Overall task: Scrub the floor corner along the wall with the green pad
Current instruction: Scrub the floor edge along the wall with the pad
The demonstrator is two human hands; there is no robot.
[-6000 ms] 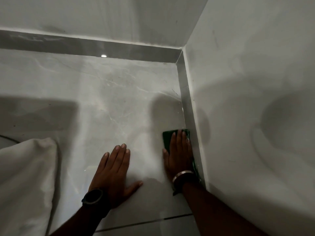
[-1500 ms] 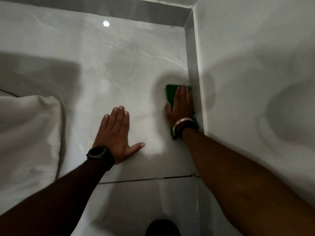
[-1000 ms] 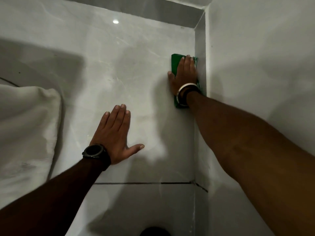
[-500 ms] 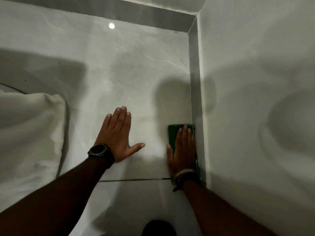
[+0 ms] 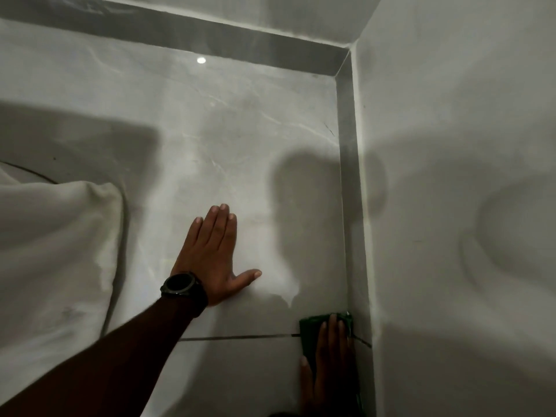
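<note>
The pad is pressed under the flat right hand, the left hand is spread empty on the floor, and knuckles could be grazed on the skirting if strokes drift.

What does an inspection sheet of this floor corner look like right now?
Surface: glossy grey tiled floor, one grout line across it.
Job's things: green pad flat on the floor against the right skirting, over the grout line.
Clutter: white cloth bunched on the floor at left.
Hands: right hand flat on the pad, fingers straight; left hand flat on the floor, watch on its wrist.
Cables: thin dark curved line behind the cloth; cannot tell if cable.
Surroundings: pale walls meeting in a corner, grey skirting along both.
</note>
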